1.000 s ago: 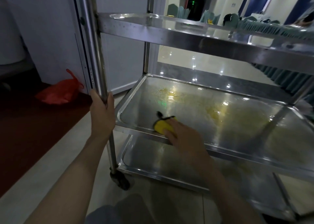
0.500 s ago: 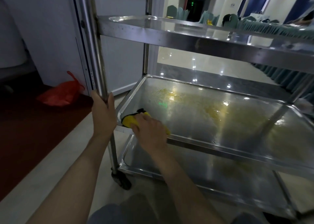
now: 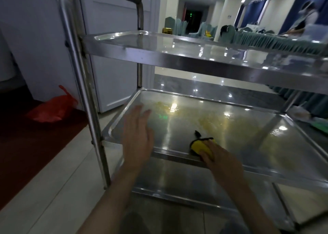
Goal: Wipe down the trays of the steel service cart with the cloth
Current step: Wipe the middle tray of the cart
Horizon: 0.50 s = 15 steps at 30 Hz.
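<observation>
Steel service cart (image 3: 83, 84) by a hall doorway.
Right hand (image 3: 221, 161) presses yellow cloth (image 3: 200, 147) on the middle tray (image 3: 248, 136); left hand (image 3: 137, 136) hovers flat, fingers straight.

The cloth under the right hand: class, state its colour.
Yellow with black edging: the cloth, seen best in the head view.

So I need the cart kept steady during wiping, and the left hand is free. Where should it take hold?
Probably the near upright post at the cart's left corner, just above the middle tray. It is a slim vertical tube, bare there, so the open left hand could wrap it from the near side. The right hand presses the yellow cloth by the tray's near edge.
</observation>
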Each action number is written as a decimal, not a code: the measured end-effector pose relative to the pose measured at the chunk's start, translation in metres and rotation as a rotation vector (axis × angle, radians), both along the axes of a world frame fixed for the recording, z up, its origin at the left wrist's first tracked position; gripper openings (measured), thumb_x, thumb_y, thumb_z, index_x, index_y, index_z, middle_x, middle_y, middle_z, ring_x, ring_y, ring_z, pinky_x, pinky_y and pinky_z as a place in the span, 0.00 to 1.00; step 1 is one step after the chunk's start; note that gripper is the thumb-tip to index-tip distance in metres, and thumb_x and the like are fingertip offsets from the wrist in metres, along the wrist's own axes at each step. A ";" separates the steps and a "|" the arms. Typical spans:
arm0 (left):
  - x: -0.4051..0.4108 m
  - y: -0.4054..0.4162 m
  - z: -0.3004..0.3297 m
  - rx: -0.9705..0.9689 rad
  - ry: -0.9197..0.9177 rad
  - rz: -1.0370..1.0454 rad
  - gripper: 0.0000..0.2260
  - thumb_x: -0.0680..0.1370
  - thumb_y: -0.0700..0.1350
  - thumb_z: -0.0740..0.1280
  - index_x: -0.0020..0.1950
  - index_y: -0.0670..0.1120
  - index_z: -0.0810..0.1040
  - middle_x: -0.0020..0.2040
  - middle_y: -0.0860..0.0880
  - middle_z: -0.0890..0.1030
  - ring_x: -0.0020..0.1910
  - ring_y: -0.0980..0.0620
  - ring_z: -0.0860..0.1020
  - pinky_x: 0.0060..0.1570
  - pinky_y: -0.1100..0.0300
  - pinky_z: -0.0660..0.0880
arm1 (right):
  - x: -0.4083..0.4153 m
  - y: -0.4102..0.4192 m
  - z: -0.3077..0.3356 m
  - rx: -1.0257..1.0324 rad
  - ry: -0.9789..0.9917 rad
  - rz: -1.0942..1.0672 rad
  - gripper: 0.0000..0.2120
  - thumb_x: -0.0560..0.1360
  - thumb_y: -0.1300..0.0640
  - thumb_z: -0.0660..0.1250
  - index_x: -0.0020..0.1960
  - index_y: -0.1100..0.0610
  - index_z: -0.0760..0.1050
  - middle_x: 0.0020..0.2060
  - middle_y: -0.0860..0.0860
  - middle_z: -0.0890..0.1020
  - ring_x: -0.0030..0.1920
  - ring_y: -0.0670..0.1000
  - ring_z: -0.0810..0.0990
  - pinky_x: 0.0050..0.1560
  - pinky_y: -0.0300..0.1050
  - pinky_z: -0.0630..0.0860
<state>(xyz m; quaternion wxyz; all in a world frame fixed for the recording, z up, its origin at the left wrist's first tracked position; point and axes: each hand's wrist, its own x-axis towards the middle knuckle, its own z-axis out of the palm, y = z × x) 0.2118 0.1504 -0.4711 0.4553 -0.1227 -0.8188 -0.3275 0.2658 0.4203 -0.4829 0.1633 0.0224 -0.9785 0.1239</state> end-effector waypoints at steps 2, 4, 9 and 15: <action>-0.015 0.032 -0.004 -0.092 -0.158 -0.087 0.20 0.79 0.37 0.67 0.72 0.43 0.73 0.76 0.41 0.69 0.77 0.41 0.64 0.73 0.38 0.67 | 0.006 0.042 -0.002 -0.029 -0.050 -0.140 0.20 0.80 0.40 0.62 0.71 0.42 0.70 0.65 0.48 0.80 0.57 0.58 0.82 0.53 0.53 0.77; -0.032 0.054 -0.012 -0.152 -0.307 -0.062 0.20 0.82 0.44 0.65 0.74 0.45 0.71 0.77 0.41 0.68 0.78 0.40 0.63 0.75 0.39 0.64 | 0.006 0.064 -0.002 -0.047 -0.116 -0.235 0.20 0.80 0.39 0.61 0.70 0.41 0.70 0.64 0.49 0.80 0.57 0.59 0.82 0.52 0.53 0.77; -0.049 0.068 -0.036 -0.312 -0.513 0.101 0.26 0.84 0.59 0.48 0.81 0.50 0.60 0.79 0.39 0.62 0.79 0.38 0.60 0.79 0.37 0.53 | -0.026 0.011 0.002 0.025 -0.084 -0.062 0.18 0.82 0.44 0.60 0.71 0.45 0.70 0.66 0.48 0.78 0.58 0.57 0.80 0.54 0.52 0.75; -0.051 0.065 -0.041 -0.244 -0.542 0.126 0.23 0.84 0.49 0.51 0.80 0.49 0.59 0.79 0.37 0.62 0.80 0.37 0.56 0.77 0.34 0.54 | -0.101 -0.075 -0.003 0.015 -0.029 0.166 0.17 0.83 0.46 0.60 0.69 0.52 0.71 0.64 0.51 0.79 0.56 0.58 0.81 0.54 0.54 0.78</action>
